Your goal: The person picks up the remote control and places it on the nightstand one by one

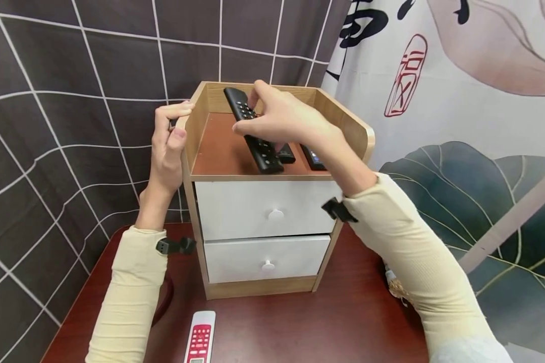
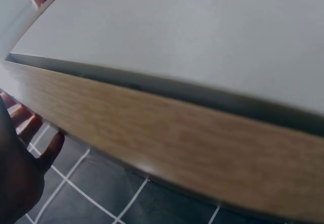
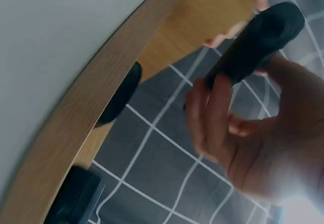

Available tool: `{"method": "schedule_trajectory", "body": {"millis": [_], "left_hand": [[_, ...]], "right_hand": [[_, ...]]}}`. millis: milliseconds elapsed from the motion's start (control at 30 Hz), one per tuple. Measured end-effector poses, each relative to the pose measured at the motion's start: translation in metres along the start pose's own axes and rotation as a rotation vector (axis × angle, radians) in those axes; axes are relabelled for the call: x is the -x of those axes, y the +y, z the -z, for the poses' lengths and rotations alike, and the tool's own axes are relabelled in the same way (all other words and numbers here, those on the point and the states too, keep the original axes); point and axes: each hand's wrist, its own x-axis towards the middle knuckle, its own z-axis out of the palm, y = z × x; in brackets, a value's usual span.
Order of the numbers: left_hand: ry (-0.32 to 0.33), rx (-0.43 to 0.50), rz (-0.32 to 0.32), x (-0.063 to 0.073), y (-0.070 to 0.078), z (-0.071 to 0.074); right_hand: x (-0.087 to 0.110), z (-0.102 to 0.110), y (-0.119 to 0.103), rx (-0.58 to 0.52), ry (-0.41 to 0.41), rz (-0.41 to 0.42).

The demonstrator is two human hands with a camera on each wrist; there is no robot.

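Observation:
My right hand (image 1: 288,118) pinches a long black remote control (image 1: 267,156) between thumb and fingers. The remote hangs tilted over the brown open top shelf (image 1: 213,141) of a small cabinet, its buttons facing up. In the right wrist view, one end of the remote (image 3: 276,27) points toward the camera. Below it on the shelf lies a second black remote (image 1: 286,154), partly hidden, with another dark device (image 1: 313,159) to its right. My left hand (image 1: 167,143) rests its fingers and thumb against the cabinet's left side panel (image 1: 188,146), near the top front corner.
The cabinet has two white drawers (image 1: 227,209) with round knobs, both closed. A white remote with a red button area (image 1: 201,335) lies on the dark red table (image 1: 272,327) in front. Grey gridded cloth (image 1: 72,151) hangs behind; a printed curtain (image 1: 458,126) is at right.

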Motion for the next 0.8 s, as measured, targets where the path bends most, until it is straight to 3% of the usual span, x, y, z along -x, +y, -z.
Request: {"method": "schedule_trajectory", "body": {"millis": [167,367,633,800], "left_hand": [[-0.015,0.03,0.016,0.0,0.001,0.003],[-0.019,0.045,0.022,0.0,0.003,0.003],[-0.035,0.004,0.02,0.001,0.001,0.004],[-0.033,-0.003,0.021,0.001,0.001,0.005]], "right_hand": [[-0.032,-0.007,-0.015,0.246,0.005,-0.164],[-0.058,-0.013,-0.021,0.367,-0.039,-0.295],[-0.069,-0.036,-0.016,0.5,-0.084,-0.275],[-0.073,-0.041,-0.017,0.537,-0.071,-0.264]]}}
